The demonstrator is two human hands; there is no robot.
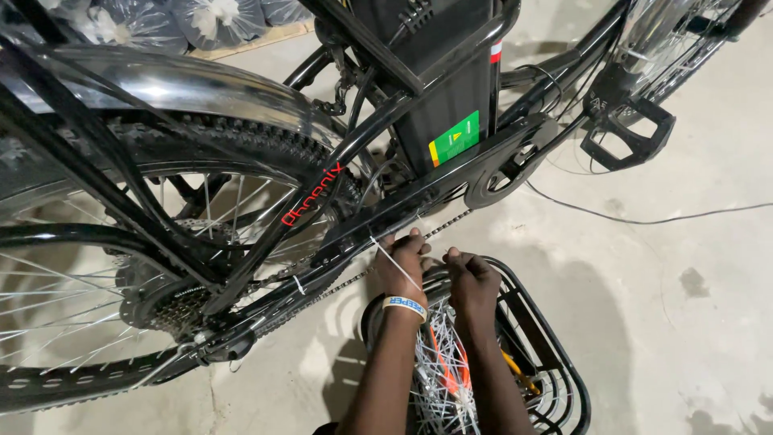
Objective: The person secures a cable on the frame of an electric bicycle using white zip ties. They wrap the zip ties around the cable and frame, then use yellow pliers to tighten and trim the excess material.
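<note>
Left hand [400,266] pinches a white zip tie [396,264] at the bicycle's chainstay [354,234], beside the chain [447,224], to keep it taut. Right hand [471,283] fingers curl closed alongside; contents indiscernible. Below: wire basket [555,362] of zip ties.

floor [692,266]: pale grey concrete, stained with darker patches at right and lower right of the frame. on it: black bicycle [241,201], rear wheel at left; black wire basket [555,362] at lower centre, holding white zip ties; thin black cable [644,219] trailing across the right; clear plastic bags [185,18] along the upper left, beside a wooden board [258,42].
</note>
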